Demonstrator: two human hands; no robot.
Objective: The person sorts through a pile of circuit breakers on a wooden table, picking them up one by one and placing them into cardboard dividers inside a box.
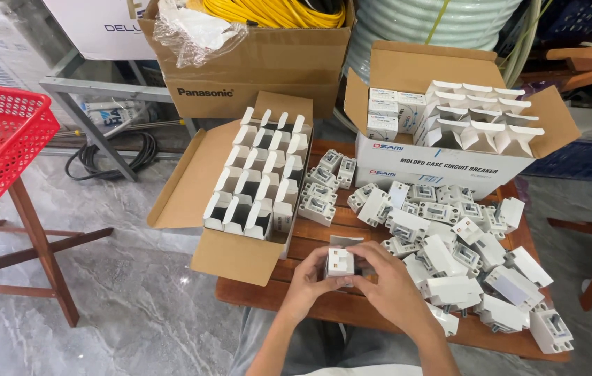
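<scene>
Your left hand (308, 280) and right hand (390, 285) together pinch a small white cardboard carton (340, 262) over the slatted wooden table (310, 240). Loose white plastic circuit breakers (449, 257) lie heaped just right of it.

A slatted wooden table (324, 240) bore two open cartons (240, 254) (442, 163) and a heap of white breakers (449, 251).

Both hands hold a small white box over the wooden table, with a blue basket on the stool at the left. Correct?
Not quite: the basket is red, not blue, as the head view shows. Both the left hand and right hand do hold the small white box over the wooden table.
</scene>
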